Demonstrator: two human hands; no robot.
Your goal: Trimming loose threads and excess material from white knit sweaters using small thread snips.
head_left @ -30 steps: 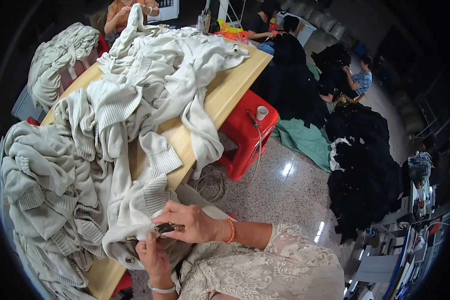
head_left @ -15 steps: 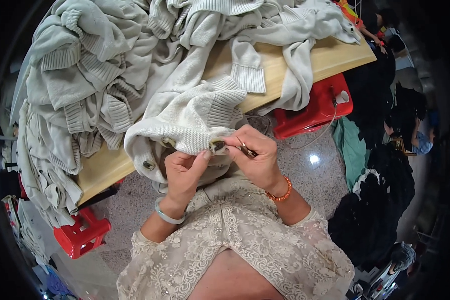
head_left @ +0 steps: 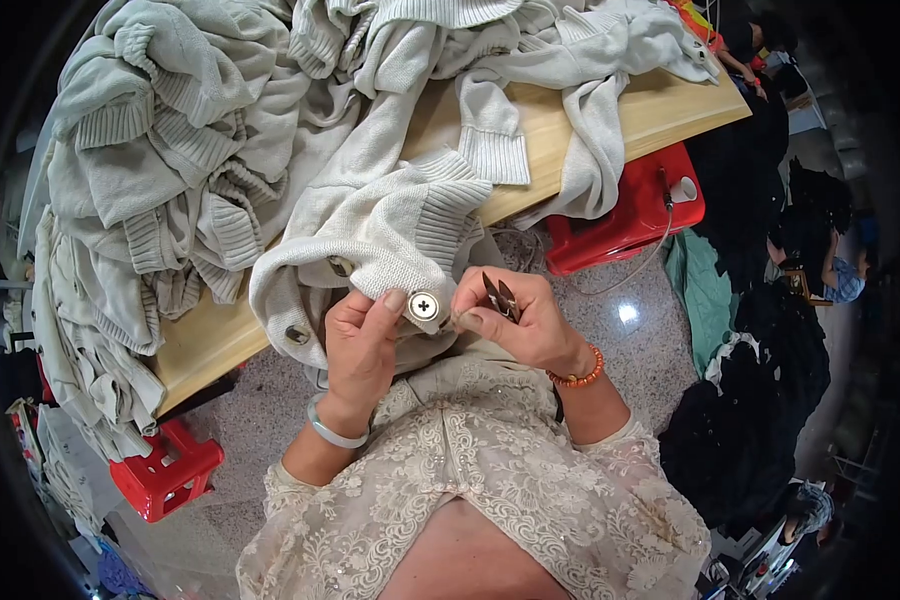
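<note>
Button [head_left: 424,306], round and pale-rimmed with a dark cross at its center, faces up on an off-white knit sweater [head_left: 375,215] that drapes over the near edge of a wooden table [head_left: 675,115]. The left hand [head_left: 360,345] pinches the knit between thumb and fingers just beside the button's left side. The right hand [head_left: 520,325], its thumb and forefinger pressed together close to the button's right, holds dark thread snips [head_left: 502,298] in its curled fingers, the blades pointing up and slightly apart; whether the fingertips also grip cloth or thread cannot be told. Two more buttons show on the sweater, one [head_left: 340,266] above the left hand and another [head_left: 297,334] to its left. A pale bangle [head_left: 337,425] rings the left wrist, an orange bead bracelet [head_left: 577,372] the right, above a cream lace top [head_left: 470,470].

A heap of off-white knits [head_left: 170,130] covers the left end of the table, some spilling over its near edge by the left corner. Off the table's near edge, toward its right corner, a red stool [head_left: 625,215] bears a white cup [head_left: 682,190]; a second red stool [head_left: 170,470] stands below the left corner. Green cloth [head_left: 698,300] and a mound of black fabric [head_left: 750,410] lie at right on the speckled floor [head_left: 620,350].
</note>
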